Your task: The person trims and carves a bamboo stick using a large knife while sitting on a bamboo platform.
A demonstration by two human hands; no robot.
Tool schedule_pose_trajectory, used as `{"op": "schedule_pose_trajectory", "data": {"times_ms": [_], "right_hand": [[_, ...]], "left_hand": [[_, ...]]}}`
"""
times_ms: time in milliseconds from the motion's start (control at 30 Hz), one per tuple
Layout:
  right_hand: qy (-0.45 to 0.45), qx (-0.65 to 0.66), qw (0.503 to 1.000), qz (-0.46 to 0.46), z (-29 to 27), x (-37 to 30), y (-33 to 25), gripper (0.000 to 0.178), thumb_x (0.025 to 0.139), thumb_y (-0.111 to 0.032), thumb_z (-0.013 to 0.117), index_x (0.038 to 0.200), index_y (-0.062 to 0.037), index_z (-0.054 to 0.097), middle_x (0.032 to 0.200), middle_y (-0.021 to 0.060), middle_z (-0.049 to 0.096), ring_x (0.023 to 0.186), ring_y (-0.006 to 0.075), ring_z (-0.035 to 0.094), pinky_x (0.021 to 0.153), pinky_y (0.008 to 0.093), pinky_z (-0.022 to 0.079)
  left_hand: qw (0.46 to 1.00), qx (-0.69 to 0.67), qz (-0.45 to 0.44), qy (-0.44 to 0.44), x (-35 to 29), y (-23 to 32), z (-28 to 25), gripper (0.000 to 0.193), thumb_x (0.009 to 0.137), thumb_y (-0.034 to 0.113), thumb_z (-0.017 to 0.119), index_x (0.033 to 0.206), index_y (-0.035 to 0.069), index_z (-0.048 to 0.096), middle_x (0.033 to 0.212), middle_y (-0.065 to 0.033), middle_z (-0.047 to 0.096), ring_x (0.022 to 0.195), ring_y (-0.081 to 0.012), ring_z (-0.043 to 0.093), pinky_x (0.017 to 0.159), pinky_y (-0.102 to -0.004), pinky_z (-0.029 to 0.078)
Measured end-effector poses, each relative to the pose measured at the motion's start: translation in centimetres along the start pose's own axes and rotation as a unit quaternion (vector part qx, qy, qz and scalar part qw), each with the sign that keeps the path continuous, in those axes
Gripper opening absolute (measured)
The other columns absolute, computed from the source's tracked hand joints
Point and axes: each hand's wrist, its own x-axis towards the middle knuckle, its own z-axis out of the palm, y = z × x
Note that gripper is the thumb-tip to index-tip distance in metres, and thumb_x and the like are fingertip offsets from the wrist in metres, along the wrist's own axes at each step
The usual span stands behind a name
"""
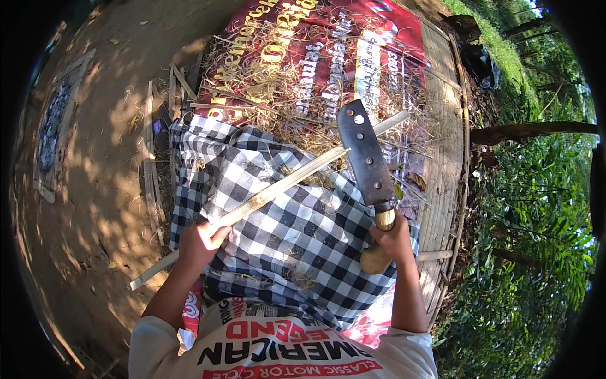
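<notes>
A long pale bamboo strip [278, 187] runs slantwise from lower left to upper right across my lap. Its lower part is gripped in my left hand [201, 244], fingers wrapped round it. My right hand [392, 239] is closed on the wooden handle of a broad, dark cleaver-like knife [368, 155], whose blade has several round holes or rivets. The blade points away from me and lies across the strip near its far end, hiding a short piece of it. Under both hands a black-and-white checked cloth [278, 240] covers my legs.
A red printed banner [252, 69] beyond the cloth is strewn with curly bamboo shavings [265, 85]. To the right are a slatted bamboo platform edge [442, 183] and dense green plants [530, 221]. Bare earth [95, 208] and loose bamboo strips [150, 151] lie on the left.
</notes>
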Motion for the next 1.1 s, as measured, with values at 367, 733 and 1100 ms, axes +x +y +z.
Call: {"op": "schedule_pose_trajectory", "data": {"times_ms": [367, 733, 1100], "right_hand": [[-0.008, -0.001, 1.000, 0.001, 0.0, -0.4, 1.4, 0.029, 0.067, 0.001, 0.065, 0.094, 0.0032, 0.054, 0.066, 0.0063, 0.058, 0.054, 0.0143, 0.057, 0.050, 0.0291, 0.047], [-0.010, 0.041, 0.999, 0.013, -0.4, -0.7, -0.2, 0.032, 0.066, 0.002, 0.065, 0.097, 0.0028, 0.056, 0.069, 0.0043, 0.058, 0.055, 0.0116, 0.055, 0.051, 0.0279, 0.046], [0.027, 0.040, 0.999, 0.008, 0.5, -1.0, -1.1, 0.026, 0.068, 0.002, 0.064, 0.091, 0.0019, 0.054, 0.066, 0.0048, 0.058, 0.056, 0.0112, 0.055, 0.051, 0.0276, 0.046]], "left_hand": [[0.999, 0.002, 0.023, -0.024, 0.3, 0.3, -0.6, 0.032, 0.084, 0.035, 0.069, 0.079, 0.004, 0.070, 0.055, -0.0162, 0.057, 0.049, -0.0345, 0.059, 0.046, -0.0405, 0.044], [0.998, -0.003, 0.055, -0.014, 0.4, -0.3, -0.2, 0.025, 0.085, 0.030, 0.069, 0.083, 0.005, 0.070, 0.054, -0.0154, 0.056, 0.048, -0.0328, 0.057, 0.044, -0.0402, 0.042], [0.999, -0.001, 0.025, -0.030, 0.2, -0.2, 0.6, 0.032, 0.086, 0.036, 0.068, 0.078, 0.005, 0.071, 0.052, -0.0149, 0.056, 0.045, -0.0327, 0.057, 0.044, -0.0403, 0.044]]}}
